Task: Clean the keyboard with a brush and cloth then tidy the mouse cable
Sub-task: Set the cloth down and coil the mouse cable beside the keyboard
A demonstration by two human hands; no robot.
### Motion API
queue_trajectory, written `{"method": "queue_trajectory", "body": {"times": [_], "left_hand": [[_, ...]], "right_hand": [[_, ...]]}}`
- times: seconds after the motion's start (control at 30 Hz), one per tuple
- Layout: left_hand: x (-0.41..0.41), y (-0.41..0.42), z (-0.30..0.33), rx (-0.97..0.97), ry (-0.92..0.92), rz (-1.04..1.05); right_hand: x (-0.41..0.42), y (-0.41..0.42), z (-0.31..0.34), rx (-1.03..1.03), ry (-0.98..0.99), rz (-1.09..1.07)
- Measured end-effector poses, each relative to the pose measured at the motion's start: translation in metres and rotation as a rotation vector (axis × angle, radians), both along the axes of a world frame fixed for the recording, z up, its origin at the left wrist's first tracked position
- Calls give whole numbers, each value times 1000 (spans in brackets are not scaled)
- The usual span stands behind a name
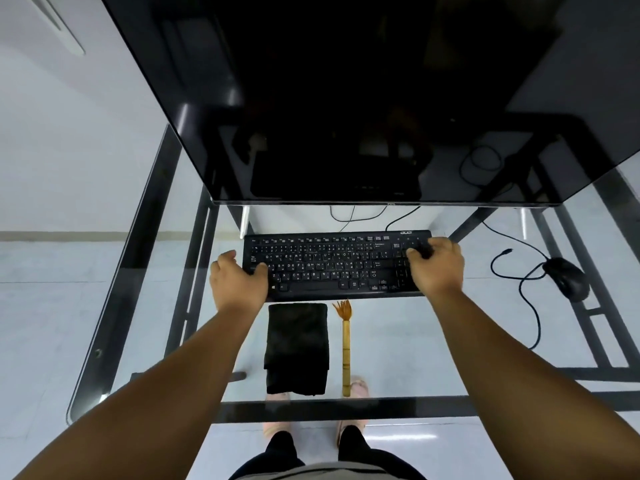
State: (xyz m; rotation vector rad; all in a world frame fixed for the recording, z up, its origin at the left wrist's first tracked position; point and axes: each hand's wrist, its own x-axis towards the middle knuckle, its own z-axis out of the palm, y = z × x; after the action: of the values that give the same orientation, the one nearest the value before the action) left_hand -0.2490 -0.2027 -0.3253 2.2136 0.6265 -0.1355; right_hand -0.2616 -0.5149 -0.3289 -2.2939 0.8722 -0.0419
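Gripping the black keyboard [337, 263] at both ends, the two hands sit on a glass desk [415, 341] in my head view. My left hand [239, 282] wraps over the keyboard's left edge, thumb lying across the outer keys and the fingers curled down past the side, where I cannot see their tips. My right hand [437, 266] covers the right end over the number pad, fingers bent around the far corner and thumb pressed onto the keys. The keyboard lies flat, parallel to the desk's near edge, just in front of the dark monitor [346, 98].

Just nearer me than the keyboard, between my forearms, a folded black cloth [297, 348] lies flat, its far edge almost touching the keyboard's front edge. Right beside the cloth, on its right, a bamboo-coloured brush [346, 355] lies with its bristles pointing at the keyboard and its handle toward me. Neither hand touches either one.

To the right of my right hand, well apart from it, the black mouse [568, 278] rests on the glass, with its cable [530, 306] snaking in loose loops around and in front of it.

For writing, I can read an "acer" logo at the keyboard's top right corner, and the key legends show Latin letters paired with a second script too small to make out.
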Motion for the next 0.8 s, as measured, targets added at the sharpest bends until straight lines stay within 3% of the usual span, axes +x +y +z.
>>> {"method": "queue_trajectory", "body": {"times": [0.2, 0.63, 0.8], "left_hand": [[8, 3, -14, -67, 206, 51], [12, -9, -13, -25, 193, 50], [39, -15, -2, 14, 89, -27]], "right_hand": [[-3, -23, -16, 58, 219, -32], [7, -41, -18, 103, 122, 70], [18, -47, -15, 333, 54, -80]]}}
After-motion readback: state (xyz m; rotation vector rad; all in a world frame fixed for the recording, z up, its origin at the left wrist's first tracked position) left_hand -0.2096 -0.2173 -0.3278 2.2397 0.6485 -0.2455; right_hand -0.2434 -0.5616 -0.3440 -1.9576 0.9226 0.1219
